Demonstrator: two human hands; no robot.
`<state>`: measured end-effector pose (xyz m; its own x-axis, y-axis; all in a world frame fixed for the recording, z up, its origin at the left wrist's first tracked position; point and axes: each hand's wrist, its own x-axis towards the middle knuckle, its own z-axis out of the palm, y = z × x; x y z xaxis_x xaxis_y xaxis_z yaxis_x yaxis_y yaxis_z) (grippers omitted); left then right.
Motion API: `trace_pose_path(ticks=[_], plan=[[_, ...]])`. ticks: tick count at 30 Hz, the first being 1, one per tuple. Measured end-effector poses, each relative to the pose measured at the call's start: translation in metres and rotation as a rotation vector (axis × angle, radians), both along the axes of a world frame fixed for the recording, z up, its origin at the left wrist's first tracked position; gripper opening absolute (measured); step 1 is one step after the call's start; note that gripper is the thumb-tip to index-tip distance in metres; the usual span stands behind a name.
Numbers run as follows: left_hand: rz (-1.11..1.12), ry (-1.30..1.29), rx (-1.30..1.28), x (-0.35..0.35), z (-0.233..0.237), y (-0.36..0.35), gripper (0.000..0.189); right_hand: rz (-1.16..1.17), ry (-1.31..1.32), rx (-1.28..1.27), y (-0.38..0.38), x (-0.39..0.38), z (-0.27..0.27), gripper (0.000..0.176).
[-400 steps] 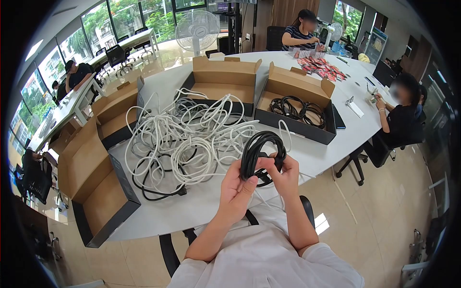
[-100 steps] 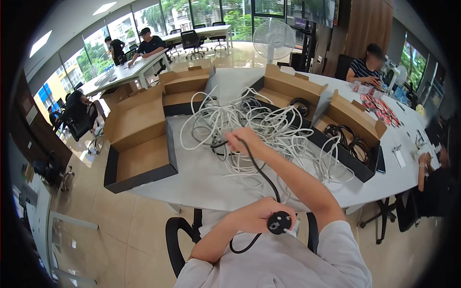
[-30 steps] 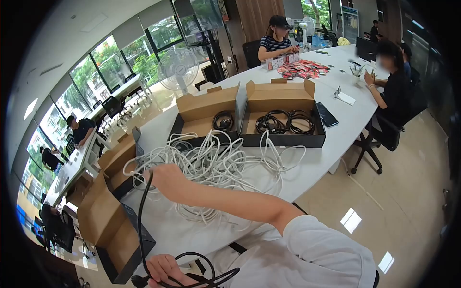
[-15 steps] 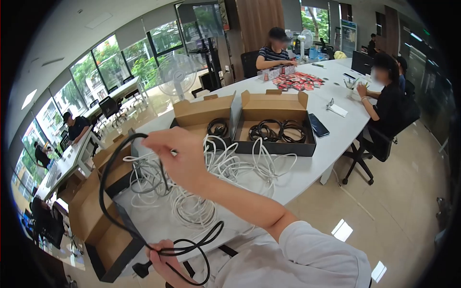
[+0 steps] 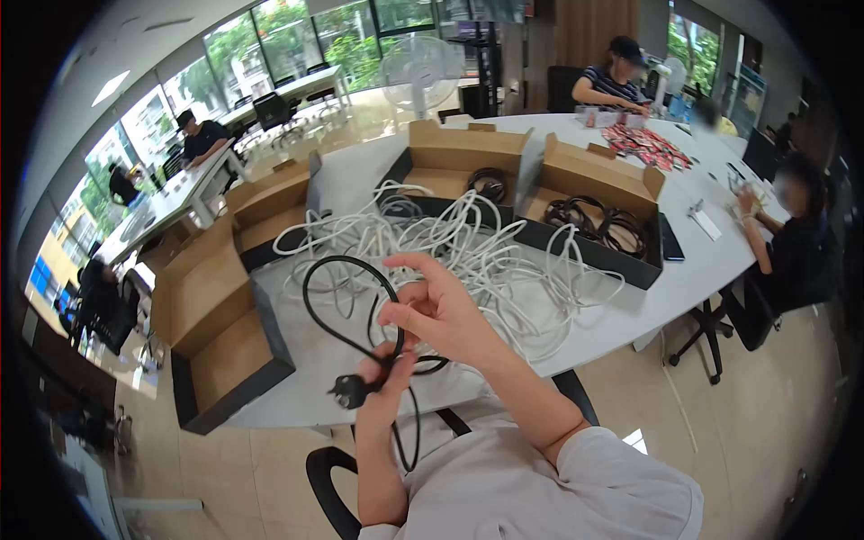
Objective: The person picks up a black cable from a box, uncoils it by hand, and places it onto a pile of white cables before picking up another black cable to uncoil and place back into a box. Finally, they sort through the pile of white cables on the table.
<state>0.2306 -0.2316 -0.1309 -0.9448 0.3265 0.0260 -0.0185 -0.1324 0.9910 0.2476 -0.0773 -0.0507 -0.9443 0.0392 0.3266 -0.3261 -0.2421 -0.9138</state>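
On the smooth white table (image 5: 315, 394), a tangled pile (image 5: 450, 229) of pale cables lies beyond the black cord (image 5: 337, 259). The left hand (image 5: 382, 403) pinches the cord near its rounded plug (image 5: 351, 391); the right hand (image 5: 454, 319) is loosely open. The springy loop could slip loose from that one-handed hold.

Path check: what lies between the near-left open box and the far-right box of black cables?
Tangled white cables on the table, head view; the right hand and black cable partly cover them.

Single head-level view, forward and down.
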Motion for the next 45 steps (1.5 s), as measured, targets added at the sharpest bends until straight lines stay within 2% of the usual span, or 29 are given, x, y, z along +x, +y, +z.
trace_pose_path(ticks=[1,2,4,6,7,9,12,15,16,17,19,20,24,27,28,30,33,34,36,39,41,43,45], plan=[[0.107,0.033,-0.059,0.001,-0.001,-0.002,0.037,-0.070,0.004,-0.021,0.005,0.000,0.003,0.038],[0.160,0.052,-0.012,0.001,0.001,-0.003,0.036,-0.074,0.044,-0.079,0.010,-0.007,-0.005,0.038],[0.179,0.120,0.164,-0.011,-0.013,-0.013,0.038,-0.097,0.032,0.010,0.017,-0.019,-0.014,0.036],[0.016,0.192,0.362,-0.018,0.000,-0.018,0.025,-0.103,0.068,0.156,0.015,-0.032,-0.038,0.034],[0.064,0.214,0.385,-0.016,0.008,-0.014,0.022,-0.091,0.125,0.274,0.012,-0.043,-0.050,0.033],[0.072,0.246,0.378,-0.014,0.012,-0.012,0.019,-0.025,0.207,0.365,0.003,-0.058,-0.071,0.037],[-0.083,0.212,0.273,-0.014,0.021,-0.019,0.021,0.052,0.076,0.362,-0.011,-0.064,-0.076,0.046],[-0.058,0.210,0.084,0.001,0.036,-0.008,0.022,-0.073,0.185,0.614,-0.015,-0.079,-0.092,0.061],[-0.171,0.231,0.009,0.000,0.042,-0.007,0.021,-0.272,0.470,0.670,-0.025,-0.121,-0.146,0.066],[-0.115,0.342,0.078,0.012,0.047,0.006,0.016,-0.279,0.397,0.698,-0.024,-0.117,-0.138,0.064],[-0.276,0.405,-0.049,0.003,0.044,0.000,0.025,-0.292,0.247,0.751,-0.025,-0.100,-0.113,0.060],[-0.326,0.422,-0.070,0.001,0.044,0.002,0.023,-0.370,0.317,0.736,-0.027,-0.104,-0.115,0.048],[-0.437,0.504,-0.199,0.002,0.057,0.006,0.016,-0.538,0.463,0.755,-0.020,-0.085,-0.092,0.041],[-0.457,0.692,-0.147,-0.006,0.061,0.007,0.016,-0.645,0.438,0.804,-0.027,-0.075,-0.080,0.041],[-0.457,0.764,-0.115,-0.010,0.063,0.003,0.016,-0.676,0.386,0.745,-0.032,-0.070,-0.076,0.037],[-0.436,0.897,-0.082,-0.027,0.057,-0.006,0.024,-0.629,0.285,0.805,-0.031,-0.063,-0.072,0.033],[-0.268,0.438,0.039,-0.019,0.056,-0.024,0.027,-0.663,0.209,0.817,-0.038,-0.063,-0.084,0.025],[-0.332,0.318,0.035,-0.020,0.063,-0.030,0.027,-0.696,0.171,0.852,-0.038,-0.071,-0.094,0.023],[-0.342,0.311,0.082,-0.021,0.056,-0.031,0.027,-0.710,0.160,0.885,-0.028,-0.084,-0.107,0.014],[-0.327,0.280,0.088,-0.021,0.048,-0.033,0.029,-0.737,0.216,0.886,-0.024,-0.097,-0.117,0.011],[-0.264,0.275,0.092,-0.032,0.037,-0.035,0.030,-0.687,0.161,0.961,-0.020,-0.112,-0.117,0.011],[-0.119,0.227,0.214,-0.040,0.032,-0.039,0.038,-0.652,0.090,1.043,-0.011,-0.119,-0.096,0.012],[0.013,0.157,0.306,-0.054,0.032,-0.049,0.048,-0.616,0.169,1.036,-0.001,-0.123,-0.070,0.013]])
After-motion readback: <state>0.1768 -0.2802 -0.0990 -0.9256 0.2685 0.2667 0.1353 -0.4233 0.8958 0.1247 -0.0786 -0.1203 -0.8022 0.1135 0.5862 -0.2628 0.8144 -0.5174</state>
